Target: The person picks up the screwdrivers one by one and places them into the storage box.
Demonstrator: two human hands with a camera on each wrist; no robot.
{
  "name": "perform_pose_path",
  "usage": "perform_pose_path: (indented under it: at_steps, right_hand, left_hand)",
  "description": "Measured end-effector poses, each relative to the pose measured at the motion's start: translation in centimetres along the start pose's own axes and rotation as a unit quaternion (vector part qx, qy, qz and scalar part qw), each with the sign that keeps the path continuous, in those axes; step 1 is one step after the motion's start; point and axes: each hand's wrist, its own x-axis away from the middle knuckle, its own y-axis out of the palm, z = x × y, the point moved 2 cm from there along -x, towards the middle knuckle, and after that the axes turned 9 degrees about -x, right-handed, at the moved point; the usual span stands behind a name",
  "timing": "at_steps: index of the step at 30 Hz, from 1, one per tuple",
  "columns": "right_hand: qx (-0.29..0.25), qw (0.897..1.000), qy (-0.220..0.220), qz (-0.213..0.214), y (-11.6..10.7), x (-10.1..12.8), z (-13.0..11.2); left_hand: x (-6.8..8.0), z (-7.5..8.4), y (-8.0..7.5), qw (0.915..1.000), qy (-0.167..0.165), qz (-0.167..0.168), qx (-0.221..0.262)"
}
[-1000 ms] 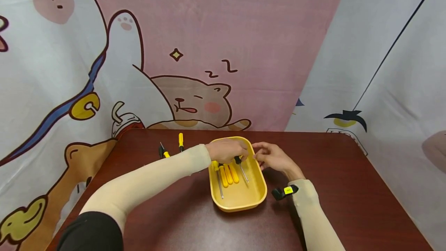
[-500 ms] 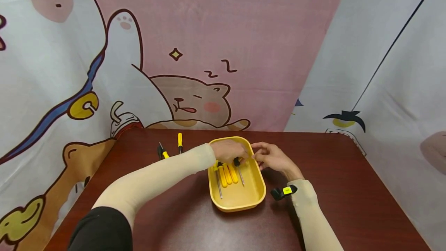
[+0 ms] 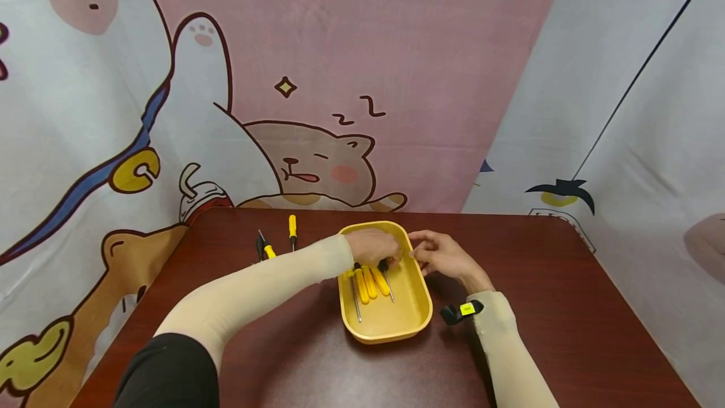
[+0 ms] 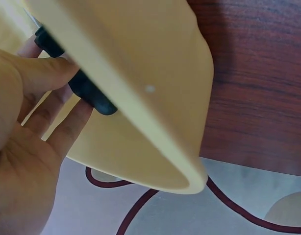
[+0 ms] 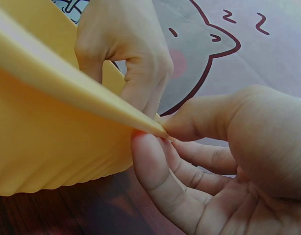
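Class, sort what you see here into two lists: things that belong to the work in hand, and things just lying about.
In use:
left hand, holding a black-handled screwdriver
right hand, pinching the tray rim
yellow tray
screwdrivers in the tray

Lying about:
two screwdrivers on the table
cartoon backdrop

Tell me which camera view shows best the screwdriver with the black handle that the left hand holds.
The head view: there the screwdriver shows whole, black handle and metal shaft, lying in the yellow tray under the left hand. The left wrist view shows only its black handle, pinched by the fingers behind the tray rim. The right wrist view hides it.
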Motion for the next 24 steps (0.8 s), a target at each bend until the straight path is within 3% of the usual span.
perform_pose_path:
  at_steps: [13,24]
  right_hand:
    - [-0.004,1.0,-0.013,-0.01,0.0,0.4,-0.3]
    - [-0.001,1.0,-0.006,-0.004,0.0,0.2,-0.1]
  left_hand:
    - [0.5,0.1,-0.3,0.9995,-0.01,-0.028,0.004]
    - [1.1,0.2,-0.5,0.9995,-0.021,-0.02,0.015]
